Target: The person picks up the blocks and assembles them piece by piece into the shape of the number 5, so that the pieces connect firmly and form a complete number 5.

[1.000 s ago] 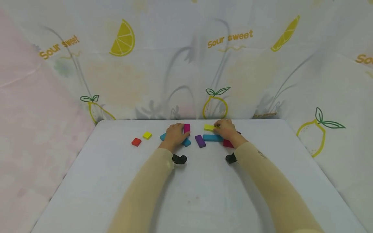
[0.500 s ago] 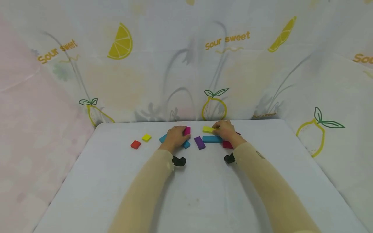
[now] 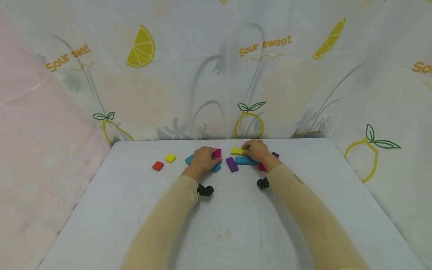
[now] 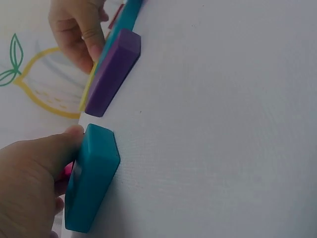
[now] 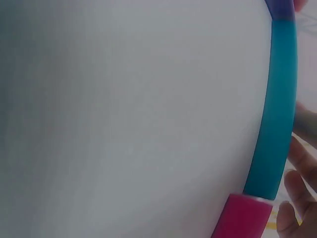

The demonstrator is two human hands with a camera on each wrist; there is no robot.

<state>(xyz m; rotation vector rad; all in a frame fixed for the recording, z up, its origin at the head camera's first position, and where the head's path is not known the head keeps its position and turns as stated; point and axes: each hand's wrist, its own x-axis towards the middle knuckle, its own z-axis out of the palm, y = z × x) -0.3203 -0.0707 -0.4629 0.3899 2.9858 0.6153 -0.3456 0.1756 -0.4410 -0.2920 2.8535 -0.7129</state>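
My left hand (image 3: 203,160) pinches a magenta block (image 3: 218,153) between thumb and fingers. In the left wrist view only a sliver of that block (image 4: 68,171) shows behind a teal block (image 4: 93,173). Opposite, the right hand (image 3: 257,150) grips the right end of a flat yellow block (image 3: 237,151), just behind a long blue block (image 3: 246,161). Between the two hands lies a purple block (image 3: 231,164). The right wrist view has the right fingers (image 5: 299,163) beyond the long blue block, whose near end meets a crimson block (image 5: 243,218).
To the left lie a small yellow block (image 3: 170,158) and a red block (image 3: 158,166). Blue (image 3: 189,160) shows on the left hand's outer side. A dark purple block (image 3: 275,155) sits behind the right wrist. A printed cloth (image 3: 182,93) hangs behind the white table (image 3: 229,225).
My right hand has slid left with the yellow block, bringing it nearer the magenta one. The left hand and the magenta block have shifted slightly toward me.
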